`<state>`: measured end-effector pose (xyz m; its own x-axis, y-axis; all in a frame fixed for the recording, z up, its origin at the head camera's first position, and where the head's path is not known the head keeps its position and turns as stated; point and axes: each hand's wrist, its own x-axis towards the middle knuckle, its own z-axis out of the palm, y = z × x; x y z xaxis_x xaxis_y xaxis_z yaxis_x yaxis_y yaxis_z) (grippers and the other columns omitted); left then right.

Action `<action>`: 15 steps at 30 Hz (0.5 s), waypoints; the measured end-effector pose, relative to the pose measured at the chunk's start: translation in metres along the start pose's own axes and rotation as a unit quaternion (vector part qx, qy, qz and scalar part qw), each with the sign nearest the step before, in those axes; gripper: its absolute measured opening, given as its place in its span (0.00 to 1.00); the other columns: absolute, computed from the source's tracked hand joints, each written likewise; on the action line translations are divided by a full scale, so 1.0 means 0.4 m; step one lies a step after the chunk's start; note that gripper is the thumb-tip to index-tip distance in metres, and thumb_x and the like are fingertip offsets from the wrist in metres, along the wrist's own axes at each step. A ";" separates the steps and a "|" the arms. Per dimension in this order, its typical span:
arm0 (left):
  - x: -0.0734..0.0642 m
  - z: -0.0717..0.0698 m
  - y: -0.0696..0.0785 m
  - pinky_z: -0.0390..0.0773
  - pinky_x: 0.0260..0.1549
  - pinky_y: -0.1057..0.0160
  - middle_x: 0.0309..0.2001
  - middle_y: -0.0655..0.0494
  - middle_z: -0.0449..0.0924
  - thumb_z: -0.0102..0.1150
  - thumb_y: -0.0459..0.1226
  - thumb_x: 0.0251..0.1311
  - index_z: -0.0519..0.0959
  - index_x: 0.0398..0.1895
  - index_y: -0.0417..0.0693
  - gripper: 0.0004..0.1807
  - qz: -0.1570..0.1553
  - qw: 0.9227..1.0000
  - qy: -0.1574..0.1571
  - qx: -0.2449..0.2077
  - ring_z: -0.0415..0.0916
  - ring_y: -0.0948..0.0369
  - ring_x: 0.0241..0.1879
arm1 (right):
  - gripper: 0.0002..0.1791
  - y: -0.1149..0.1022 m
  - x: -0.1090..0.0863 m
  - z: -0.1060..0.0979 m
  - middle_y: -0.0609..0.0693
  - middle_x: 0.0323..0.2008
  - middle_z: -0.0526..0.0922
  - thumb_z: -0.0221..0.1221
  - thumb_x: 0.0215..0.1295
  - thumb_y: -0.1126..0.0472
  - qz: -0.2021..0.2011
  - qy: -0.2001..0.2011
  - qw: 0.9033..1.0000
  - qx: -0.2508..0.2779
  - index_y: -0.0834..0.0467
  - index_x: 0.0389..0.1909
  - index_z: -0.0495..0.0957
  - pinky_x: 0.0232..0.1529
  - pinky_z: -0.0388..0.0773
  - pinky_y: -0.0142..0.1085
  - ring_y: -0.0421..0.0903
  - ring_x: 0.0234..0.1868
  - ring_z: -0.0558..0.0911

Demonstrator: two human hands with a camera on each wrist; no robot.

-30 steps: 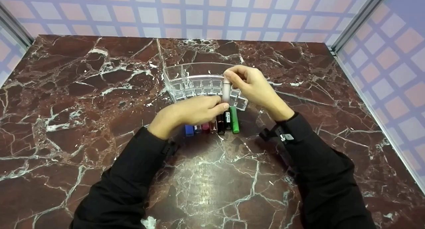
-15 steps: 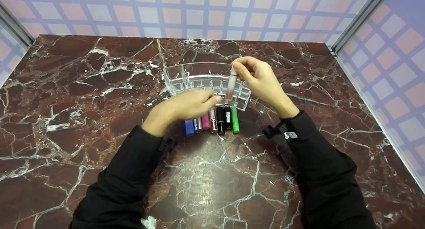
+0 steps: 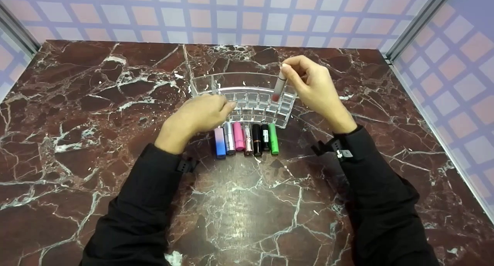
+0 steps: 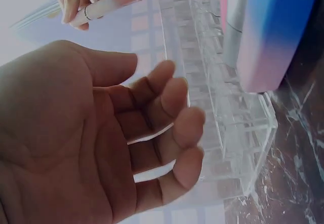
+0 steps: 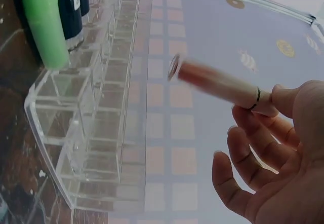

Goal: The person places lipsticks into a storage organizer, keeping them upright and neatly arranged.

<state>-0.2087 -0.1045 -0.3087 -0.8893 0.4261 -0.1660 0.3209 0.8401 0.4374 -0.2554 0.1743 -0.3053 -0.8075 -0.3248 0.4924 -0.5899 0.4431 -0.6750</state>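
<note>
Between thumb and fingers, my right hand (image 3: 314,84) pinches the pale top end of a lip gloss tube (image 5: 217,84). The tube tilts over the right part of a clear tiered organizer (image 3: 247,90), its reddish end pointing down. My left hand (image 3: 197,113) hovers over the organizer's left side with fingers loosely bent and nothing in them, as the left wrist view shows. Along the organizer's front stands a row of lipstick tubes: blue-and-pink (image 3: 220,142), silver (image 3: 229,138), pink (image 3: 238,136), a clear brownish one (image 3: 247,140), black ones (image 3: 256,138) and green (image 3: 273,138).
The organizer's back rows have many small square compartments. It stands on a dark red marbled table (image 3: 115,142). A checkered panel (image 3: 231,15) closes off the back, and another panel (image 3: 455,65) stands at the right.
My right hand has lifted the lip gloss tube up and to the right, away from the front row. My left hand has drawn back to the left, uncovering the lipstick tubes.
</note>
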 end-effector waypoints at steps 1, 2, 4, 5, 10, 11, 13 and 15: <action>-0.001 0.000 -0.002 0.79 0.40 0.52 0.24 0.56 0.66 0.38 0.48 0.83 0.67 0.26 0.51 0.23 -0.007 1.000 0.000 0.004 0.65 0.59 0.24 | 0.12 0.002 0.000 -0.002 0.49 0.33 0.87 0.58 0.78 0.57 -0.003 0.001 1.000 -0.007 0.63 0.49 0.81 0.30 0.75 0.31 0.43 0.25 0.76; -0.001 -0.001 -0.004 0.79 0.39 0.52 0.24 0.56 0.67 0.39 0.49 0.82 0.68 0.26 0.51 0.23 -0.013 1.000 0.000 0.008 0.66 0.59 0.24 | 0.12 0.003 0.001 -0.005 0.49 0.32 0.87 0.57 0.78 0.57 -0.005 0.000 1.000 -0.013 0.63 0.49 0.81 0.30 0.75 0.31 0.44 0.26 0.77; -0.002 -0.003 -0.009 0.79 0.39 0.52 0.24 0.56 0.68 0.41 0.49 0.82 0.69 0.25 0.50 0.23 -0.024 1.000 0.001 0.016 0.67 0.59 0.24 | 0.13 0.007 0.002 -0.011 0.49 0.32 0.88 0.57 0.78 0.56 -0.004 -0.005 1.000 -0.024 0.62 0.49 0.81 0.30 0.75 0.32 0.45 0.27 0.78; -0.004 -0.004 -0.012 0.80 0.38 0.52 0.24 0.56 0.68 0.42 0.49 0.82 0.69 0.24 0.50 0.24 -0.031 0.999 0.001 0.017 0.66 0.59 0.23 | 0.13 0.009 0.002 -0.014 0.49 0.32 0.88 0.57 0.78 0.55 -0.001 -0.009 1.000 -0.029 0.62 0.49 0.81 0.30 0.76 0.32 0.46 0.27 0.79; -0.011 -0.014 -0.028 0.80 0.38 0.52 0.27 0.52 0.72 0.43 0.50 0.81 0.72 0.26 0.47 0.24 -0.076 0.997 -0.009 0.017 0.67 0.59 0.23 | 0.14 0.014 0.002 -0.032 0.47 0.33 0.89 0.58 0.77 0.52 0.019 -0.021 0.996 -0.079 0.60 0.49 0.81 0.27 0.73 0.30 0.44 0.26 0.79; -0.013 -0.016 -0.032 0.81 0.39 0.50 0.29 0.49 0.75 0.42 0.51 0.81 0.73 0.28 0.46 0.24 -0.086 0.996 -0.011 0.020 0.69 0.58 0.24 | 0.15 0.015 0.001 -0.034 0.47 0.33 0.89 0.58 0.77 0.52 0.019 -0.021 0.995 -0.094 0.59 0.50 0.82 0.27 0.73 0.29 0.43 0.26 0.79; -0.016 -0.021 -0.038 0.81 0.43 0.48 0.37 0.44 0.80 0.42 0.51 0.81 0.76 0.32 0.44 0.25 -0.102 0.994 -0.017 0.032 0.73 0.55 0.29 | 0.15 0.015 0.001 -0.039 0.48 0.34 0.89 0.59 0.76 0.51 0.017 -0.022 0.992 -0.120 0.60 0.49 0.82 0.26 0.73 0.28 0.43 0.26 0.79; -0.018 -0.025 -0.044 0.81 0.46 0.45 0.44 0.39 0.82 0.41 0.51 0.81 0.77 0.34 0.42 0.25 -0.115 0.992 -0.024 0.041 0.77 0.52 0.34 | 0.16 0.016 0.000 -0.041 0.48 0.34 0.89 0.60 0.76 0.50 0.015 -0.024 0.990 -0.139 0.60 0.49 0.82 0.26 0.73 0.28 0.42 0.26 0.79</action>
<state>-0.2114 -0.1257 -0.3063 -0.9262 0.2342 -0.2954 0.1390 0.9405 0.3100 -0.2593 0.1907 -0.3007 -0.8274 -0.3453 0.4429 -0.5490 0.6635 -0.5084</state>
